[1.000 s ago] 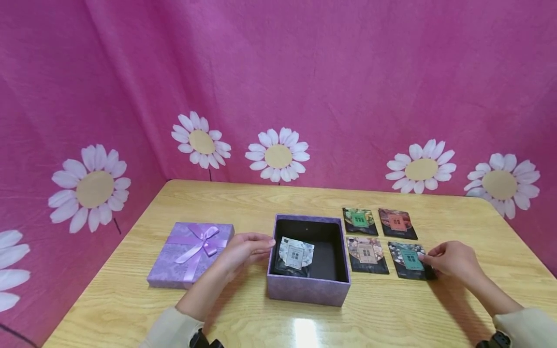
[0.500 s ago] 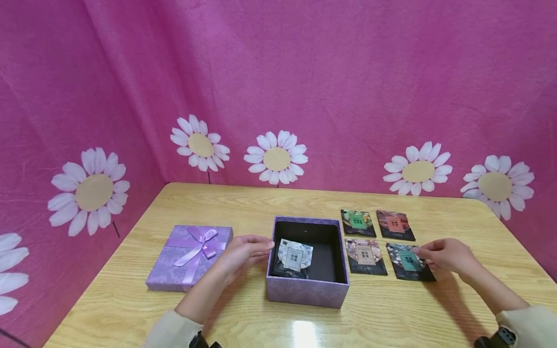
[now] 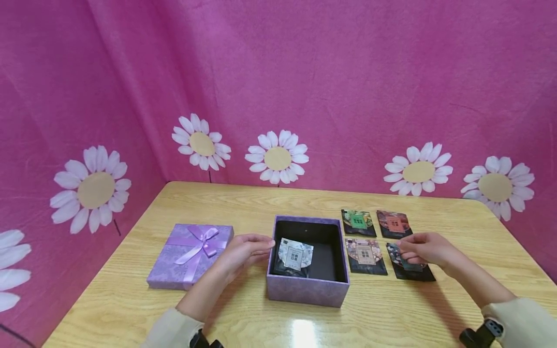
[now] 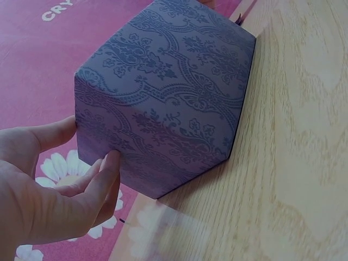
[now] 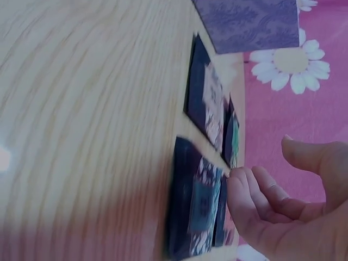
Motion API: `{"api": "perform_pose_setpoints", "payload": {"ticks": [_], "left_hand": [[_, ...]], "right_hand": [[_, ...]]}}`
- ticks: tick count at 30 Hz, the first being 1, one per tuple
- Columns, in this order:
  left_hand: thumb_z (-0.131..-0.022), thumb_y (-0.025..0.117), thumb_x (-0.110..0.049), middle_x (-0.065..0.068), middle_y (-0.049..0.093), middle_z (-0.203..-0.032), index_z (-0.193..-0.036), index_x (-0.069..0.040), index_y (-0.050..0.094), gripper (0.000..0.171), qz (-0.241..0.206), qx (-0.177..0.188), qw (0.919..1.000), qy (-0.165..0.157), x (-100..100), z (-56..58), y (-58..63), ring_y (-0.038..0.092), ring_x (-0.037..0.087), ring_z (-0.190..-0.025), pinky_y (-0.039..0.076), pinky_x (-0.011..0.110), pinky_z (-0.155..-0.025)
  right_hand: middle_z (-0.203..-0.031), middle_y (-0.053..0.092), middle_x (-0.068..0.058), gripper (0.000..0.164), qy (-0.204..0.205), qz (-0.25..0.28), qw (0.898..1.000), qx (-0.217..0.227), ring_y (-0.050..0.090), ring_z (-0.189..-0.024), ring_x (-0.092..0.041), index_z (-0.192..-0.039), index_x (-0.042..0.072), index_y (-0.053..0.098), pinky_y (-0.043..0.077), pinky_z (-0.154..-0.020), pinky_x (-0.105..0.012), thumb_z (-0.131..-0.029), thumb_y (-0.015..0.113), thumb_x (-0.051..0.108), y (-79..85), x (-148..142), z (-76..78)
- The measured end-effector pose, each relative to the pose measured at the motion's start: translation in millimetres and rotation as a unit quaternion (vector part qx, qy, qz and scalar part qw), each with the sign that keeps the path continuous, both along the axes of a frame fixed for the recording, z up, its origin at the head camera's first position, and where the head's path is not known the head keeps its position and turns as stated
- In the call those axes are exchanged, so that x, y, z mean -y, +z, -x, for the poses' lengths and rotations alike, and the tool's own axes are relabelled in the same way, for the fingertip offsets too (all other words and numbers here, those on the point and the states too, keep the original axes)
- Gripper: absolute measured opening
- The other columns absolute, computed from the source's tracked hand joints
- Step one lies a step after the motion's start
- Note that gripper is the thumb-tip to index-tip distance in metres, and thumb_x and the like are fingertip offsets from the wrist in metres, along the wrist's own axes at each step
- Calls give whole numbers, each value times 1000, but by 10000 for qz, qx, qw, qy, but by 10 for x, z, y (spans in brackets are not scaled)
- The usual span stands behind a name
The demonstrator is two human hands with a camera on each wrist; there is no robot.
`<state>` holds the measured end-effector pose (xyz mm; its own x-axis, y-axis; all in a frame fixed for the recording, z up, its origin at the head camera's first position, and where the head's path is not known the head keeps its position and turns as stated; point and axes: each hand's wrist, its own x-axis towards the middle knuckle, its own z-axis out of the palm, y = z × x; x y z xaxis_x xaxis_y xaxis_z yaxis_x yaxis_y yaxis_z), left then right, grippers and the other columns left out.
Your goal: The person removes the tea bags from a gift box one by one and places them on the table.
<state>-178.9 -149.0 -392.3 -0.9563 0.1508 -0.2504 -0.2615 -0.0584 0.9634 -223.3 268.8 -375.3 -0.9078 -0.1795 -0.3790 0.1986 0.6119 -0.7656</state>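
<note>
A purple patterned box (image 3: 307,292) stands without its lid in the middle, and a silver-white sachet (image 3: 294,257) leans inside its left part. My left hand (image 3: 247,250) touches the box's left wall. In the left wrist view, fingertips rest on the patterned side (image 4: 163,130) and the thumb is at its edge. My right hand (image 3: 428,249) hovers over a black sachet with a teal label (image 3: 414,274), covering part of it. The right wrist view shows that hand (image 5: 291,212) with its thumb apart from the fingers and nothing between them; the teal-labelled sachet (image 5: 193,204) lies flat.
Three other sachets lie near the box's right side: green-labelled (image 3: 359,221), red-labelled (image 3: 394,224) and pink-labelled (image 3: 365,256). A purple lid with a ribbon bow (image 3: 178,263) lies to the left on the wooden table (image 3: 243,198). Pink cloth (image 3: 339,96) with daisies hangs behind.
My right hand has lifted off the teal-labelled sachet's right side and shifted left and farther away. The left hand stays at the box, and the sachets lie as before.
</note>
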Motion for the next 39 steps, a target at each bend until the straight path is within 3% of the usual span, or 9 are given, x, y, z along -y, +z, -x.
{"api": "perform_pose_setpoints", "payload": {"ticks": [4, 11, 21, 26, 32, 39], "left_hand": [[-89, 63, -9, 13, 68, -103, -118, 14, 55, 38, -14, -9, 10000, -5, 4, 7, -11, 66, 10, -88, 59, 27, -91], [-89, 63, -8, 6, 67, -97, -118, 15, 54, 38, -68, 14, 10000, -36, -13, 7, -28, 66, 8, -86, 59, 26, -90], [-89, 62, -8, 10, 68, -100, -118, 15, 54, 37, -71, 32, 10000, -44, -21, 2, -58, 66, 10, -90, 58, 26, -91], [-89, 62, -7, 16, 68, -105, -117, 15, 54, 36, -73, 13, 10000, 9, -15, -11, -46, 66, 11, -89, 59, 27, -91], [-89, 63, -8, 9, 68, -98, -117, 15, 54, 37, -56, 39, 10000, -23, -4, 8, -20, 67, 11, -88, 58, 27, -91], [-89, 61, -7, 4, 68, -93, -118, 15, 54, 37, -97, 67, 9999, -23, -21, 3, 4, 66, 7, -85, 58, 26, -90]], "right_hand": [[-96, 69, -2, 56, 171, 138, 9998, 2, 66, -77, -2, -127, -21, 42, 62, -74, -24, -99, 52, 27, 43, 126, 31], [-115, 65, -26, 55, 285, 162, 9994, -92, 67, -83, -5, -129, -19, 42, 62, -78, -25, -99, 51, 27, 155, 367, 118], [-91, 68, 5, 44, 774, 744, 9938, -290, 65, -82, 1, -128, -18, 45, 60, -84, -25, -100, 48, 17, 298, 588, 198], [-91, 67, 6, 46, 856, 1189, 9890, -188, 66, -83, 1, -131, -20, 39, 60, -85, -23, -101, 46, 14, 387, 682, 232], [-92, 69, 7, 45, 910, 1970, 9760, 200, 68, -86, -2, -133, -17, 37, 59, -88, -22, -100, 46, 13, 495, 803, 246], [-100, 67, 4, 53, 1125, 2130, 9694, 478, 66, -93, -4, -139, -19, 28, 57, -93, -22, -100, 45, 13, 578, 972, 235]]}}
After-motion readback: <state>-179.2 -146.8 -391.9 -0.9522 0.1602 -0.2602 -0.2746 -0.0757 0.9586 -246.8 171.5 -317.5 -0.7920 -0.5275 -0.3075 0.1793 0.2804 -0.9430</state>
